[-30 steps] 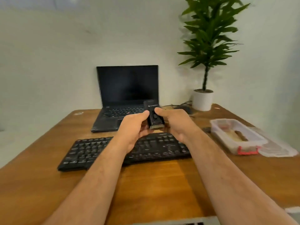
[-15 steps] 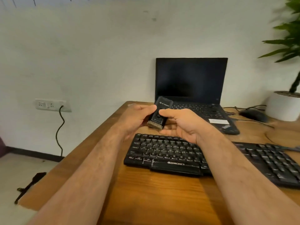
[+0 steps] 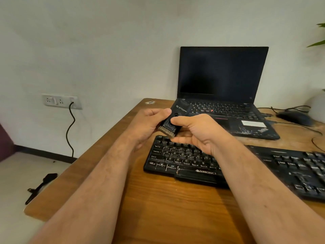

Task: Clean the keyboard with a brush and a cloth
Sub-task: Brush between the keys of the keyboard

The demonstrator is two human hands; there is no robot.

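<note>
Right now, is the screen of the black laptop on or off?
Off, as far as it shows. The lid of the black laptop on the wooden desk stands open, but its screen is uniformly dark, without image or glow.

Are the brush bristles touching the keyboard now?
Apart. In the head view, both hands hold the brush raised; its bristles end above the keyboard, with bare wood visible between them.
</note>
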